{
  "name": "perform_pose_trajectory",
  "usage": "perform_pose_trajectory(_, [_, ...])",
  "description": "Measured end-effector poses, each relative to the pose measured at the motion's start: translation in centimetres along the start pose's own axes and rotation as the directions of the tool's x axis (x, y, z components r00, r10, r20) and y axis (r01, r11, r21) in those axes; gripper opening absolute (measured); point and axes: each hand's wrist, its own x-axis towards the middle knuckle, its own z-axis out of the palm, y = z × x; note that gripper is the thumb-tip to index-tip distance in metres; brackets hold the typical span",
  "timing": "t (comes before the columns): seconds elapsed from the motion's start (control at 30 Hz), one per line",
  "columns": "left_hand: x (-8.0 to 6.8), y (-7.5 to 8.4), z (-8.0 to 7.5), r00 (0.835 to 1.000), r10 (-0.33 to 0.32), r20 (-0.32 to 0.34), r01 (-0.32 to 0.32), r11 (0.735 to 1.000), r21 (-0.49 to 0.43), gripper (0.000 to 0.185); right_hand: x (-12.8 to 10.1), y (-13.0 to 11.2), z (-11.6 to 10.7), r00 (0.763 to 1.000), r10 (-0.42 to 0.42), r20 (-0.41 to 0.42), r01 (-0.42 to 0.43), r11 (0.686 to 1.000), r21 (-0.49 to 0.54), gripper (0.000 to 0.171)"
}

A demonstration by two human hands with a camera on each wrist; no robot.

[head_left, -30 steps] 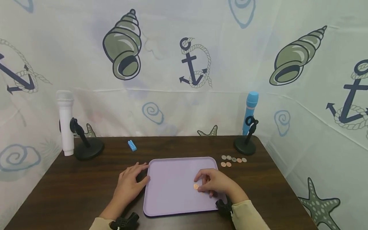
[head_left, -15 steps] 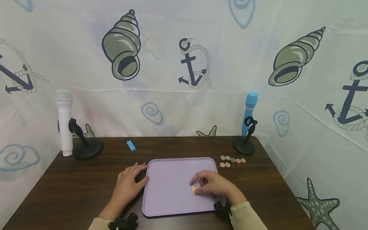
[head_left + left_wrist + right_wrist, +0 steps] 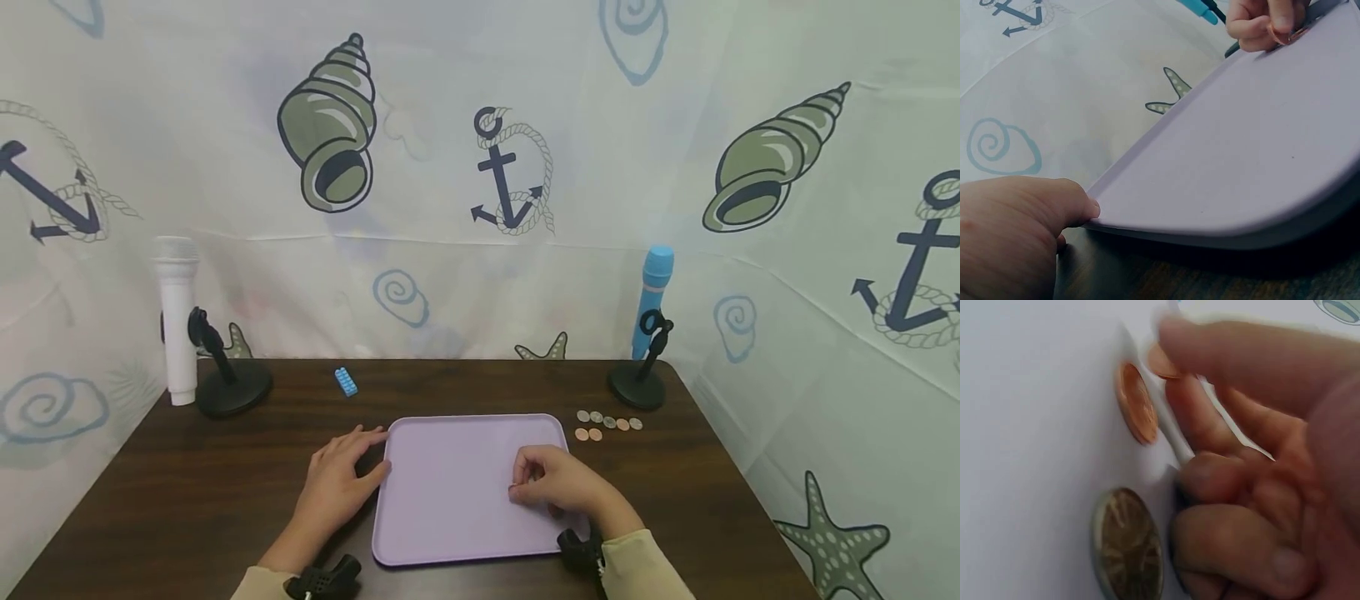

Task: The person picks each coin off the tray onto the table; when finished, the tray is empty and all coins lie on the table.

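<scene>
A lilac tray (image 3: 450,483) lies on the table, tilted-looking in the left wrist view. My right hand (image 3: 558,479) is low over its right part, thumb and forefinger pinching a copper coin (image 3: 1163,362). Just beside those fingers, another copper coin (image 3: 1137,403) is on the tray, with a silver coin (image 3: 1125,547) nearer the wrist camera. The hand hides these coins in the head view. Along the tray's left edge, my left hand (image 3: 337,475) rests with fingers spread and relaxed, its thumb (image 3: 1079,203) touching the rim.
Several coins (image 3: 609,422) lie in two rows right of the tray's far corner. A light-blue toy brick (image 3: 346,382) is at the back left. Black stands hold a white microphone (image 3: 177,321) at left and a blue microphone (image 3: 651,300) at right, before a printed cloth.
The right thumb and forefinger, earlier apart around a copper coin on the tray, have closed together on it. The left hand has stayed at the tray's edge.
</scene>
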Motion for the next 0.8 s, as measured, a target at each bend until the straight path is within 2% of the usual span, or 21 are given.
perform_pose_trajectory(0.2, [0.0,0.1,0.2,1.000,-0.004,-0.005,0.004,1.000,-0.007,0.049,0.2,0.2,-0.9,0.999,0.027,-0.045,-0.018,0.981,0.193,0.023])
perform_pose_trajectory(0.3, [0.2,0.1,0.5,1.000,-0.006,-0.002,0.006,1.000,-0.010,0.049,-0.3,0.4,-1.5,0.987,0.080,-0.138,-0.036,0.955,0.296,0.023])
perform_pose_trajectory(0.33, [0.3,0.1,0.7,1.000,-0.003,0.000,0.003,1.000,-0.008,0.050,-0.6,0.7,-1.7,0.978,0.101,-0.180,-0.032,0.936,0.350,0.021])
perform_pose_trajectory(0.37, [0.3,0.2,0.8,1.000,-0.002,0.004,0.002,1.000,-0.007,0.050,-1.0,0.9,-2.0,0.967,0.120,-0.226,-0.015,0.908,0.419,0.019])
perform_pose_trajectory(0.43, [0.5,0.2,1.0,1.000,0.003,0.010,-0.003,1.000,-0.005,0.050,-2.0,1.5,-2.7,0.945,0.137,-0.298,0.059,0.824,0.564,0.015])
perform_pose_trajectory(0.5, [0.5,0.2,1.1,1.000,0.009,0.009,-0.010,1.000,0.003,0.050,-3.0,2.3,-3.3,0.933,0.117,-0.341,0.165,0.704,0.691,0.014])
perform_pose_trajectory(0.57, [0.4,0.1,1.0,1.000,0.010,0.003,-0.010,1.000,0.005,0.049,-4.0,3.2,-3.8,0.930,0.094,-0.356,0.240,0.577,0.781,0.021])
perform_pose_trajectory(0.6, [0.3,0.0,0.9,1.000,0.009,0.000,-0.009,1.000,0.006,0.049,-4.4,3.7,-3.9,0.929,0.086,-0.360,0.262,0.534,0.804,0.024])
perform_pose_trajectory(0.63, [0.2,-0.1,0.8,1.000,0.008,-0.003,-0.008,1.000,0.006,0.049,-4.7,4.1,-4.0,0.925,0.087,-0.369,0.277,0.508,0.816,0.027])
perform_pose_trajectory(0.67, [0.1,-0.1,0.7,1.000,0.008,-0.006,-0.008,1.000,0.006,0.049,-5.0,4.6,-4.1,0.917,0.105,-0.384,0.285,0.500,0.818,0.028])
perform_pose_trajectory(0.7, [0.0,-0.2,0.5,1.000,0.007,-0.006,-0.007,1.000,0.004,0.049,-5.4,5.0,-4.3,0.906,0.131,-0.402,0.287,0.508,0.812,0.027])
perform_pose_trajectory(0.8, [-0.2,-0.2,0.2,1.000,0.003,-0.002,-0.003,1.000,0.000,0.049,-6.1,5.9,-4.8,0.854,0.210,-0.476,0.286,0.574,0.767,0.022])
